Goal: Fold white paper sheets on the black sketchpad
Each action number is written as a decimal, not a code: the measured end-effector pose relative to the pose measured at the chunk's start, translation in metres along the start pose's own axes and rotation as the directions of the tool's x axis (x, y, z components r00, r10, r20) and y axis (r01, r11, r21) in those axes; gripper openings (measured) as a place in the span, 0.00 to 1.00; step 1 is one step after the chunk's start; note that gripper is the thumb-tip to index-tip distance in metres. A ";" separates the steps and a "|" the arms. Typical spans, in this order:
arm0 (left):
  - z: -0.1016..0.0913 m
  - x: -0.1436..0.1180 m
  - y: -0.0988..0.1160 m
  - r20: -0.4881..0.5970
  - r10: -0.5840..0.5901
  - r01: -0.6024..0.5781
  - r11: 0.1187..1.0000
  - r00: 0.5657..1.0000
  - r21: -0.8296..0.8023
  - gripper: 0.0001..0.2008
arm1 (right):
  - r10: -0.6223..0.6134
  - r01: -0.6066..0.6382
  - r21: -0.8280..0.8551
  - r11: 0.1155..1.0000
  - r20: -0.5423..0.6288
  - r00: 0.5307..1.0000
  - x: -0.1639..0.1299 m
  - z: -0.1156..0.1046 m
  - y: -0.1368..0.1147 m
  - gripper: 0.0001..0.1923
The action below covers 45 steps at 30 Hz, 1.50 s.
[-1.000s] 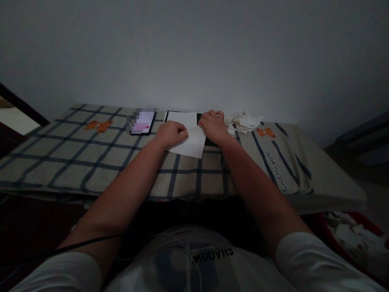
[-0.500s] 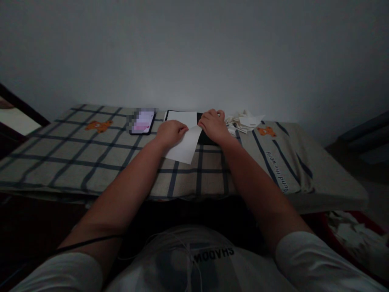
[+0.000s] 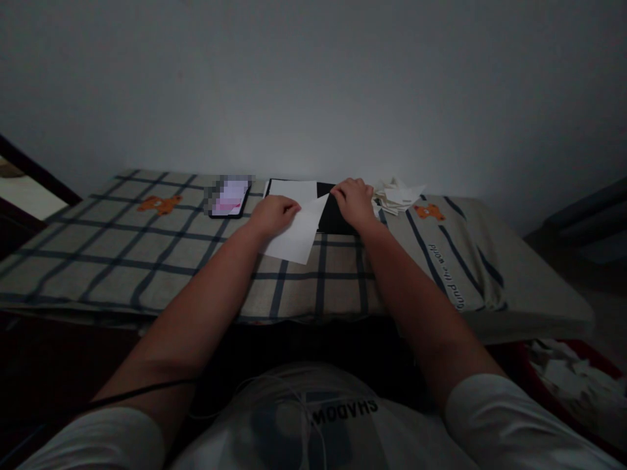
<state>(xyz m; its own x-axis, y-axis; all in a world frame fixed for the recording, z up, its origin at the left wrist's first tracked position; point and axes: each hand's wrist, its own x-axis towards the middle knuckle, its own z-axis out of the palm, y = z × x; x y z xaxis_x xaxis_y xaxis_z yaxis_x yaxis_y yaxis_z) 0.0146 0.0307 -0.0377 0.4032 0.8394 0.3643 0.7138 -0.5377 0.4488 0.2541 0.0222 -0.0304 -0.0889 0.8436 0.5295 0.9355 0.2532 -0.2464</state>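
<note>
The left hand (image 3: 274, 214) seems to pinch the sheet (image 3: 298, 241) on its left side, probably to steady it, while the right hand (image 3: 356, 201) grips its pointed far corner between thumb and finger, apparently holding it taut between them. Beneath the right hand and the gap between both, the black board (image 3: 336, 212) likely gives firmer backing than the cloth (image 3: 161, 261); the phone (image 3: 230, 198), left of the left hand, and scraps (image 3: 398, 194), just right of the right, seem placed to leave working room.
</note>
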 end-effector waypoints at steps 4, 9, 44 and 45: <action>0.001 0.000 0.001 -0.004 0.003 -0.003 1.000 1.000 0.009 0.18 | 0.052 -0.057 0.401 0.914 0.024 0.998 0.003 0.012 0.002 0.19; 0.001 -0.001 0.003 -0.023 0.023 -0.023 0.999 0.999 -0.030 0.18 | 0.108 -0.127 0.699 0.703 0.071 0.992 0.006 0.018 0.003 0.07; 0.007 0.000 0.002 -0.013 0.025 -0.027 0.977 1.000 -0.213 0.15 | 0.188 -0.230 0.814 0.533 0.150 0.971 0.007 0.022 0.001 0.15; 0.006 0.000 0.002 -0.008 0.024 -0.025 0.976 1.000 -0.215 0.15 | 0.191 -0.232 0.817 0.528 0.152 0.970 0.007 0.021 0.001 0.14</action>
<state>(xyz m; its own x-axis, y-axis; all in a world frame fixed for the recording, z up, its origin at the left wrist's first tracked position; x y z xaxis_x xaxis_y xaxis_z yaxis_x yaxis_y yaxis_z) 0.0194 0.0296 -0.0418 0.4151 0.8258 0.3817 0.5633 -0.5628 0.6049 0.2473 0.0382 -0.0439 0.0408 0.9383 0.3434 0.2355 0.3250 -0.9159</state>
